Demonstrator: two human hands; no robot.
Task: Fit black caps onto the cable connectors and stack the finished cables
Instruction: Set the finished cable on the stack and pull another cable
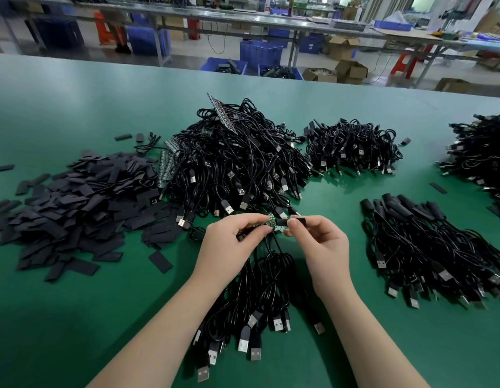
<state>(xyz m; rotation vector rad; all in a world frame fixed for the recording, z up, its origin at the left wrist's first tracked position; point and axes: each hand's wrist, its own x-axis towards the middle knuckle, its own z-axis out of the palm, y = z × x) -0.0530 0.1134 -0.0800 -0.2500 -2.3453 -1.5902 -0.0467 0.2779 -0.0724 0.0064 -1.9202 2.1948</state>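
Above the green worktop (pixel 75 317), the left hand (pixel 229 242) pinches one small green circuit-board connector (pixel 272 223); the right hand (pixel 318 245) pinches one black cap (pixel 299 220) just right of it. Four black cable heaps (pixel 237 161) lie beyond.

Green work table (pixel 75 113) up front. Behind it, long grey benches (pixel 243 16) across the room, blue plastic crates (pixel 261 53) on the floor under them, open cardboard boxes (pixel 351 71) to the right, orange-red stool (pixel 404 65) near the boxes.
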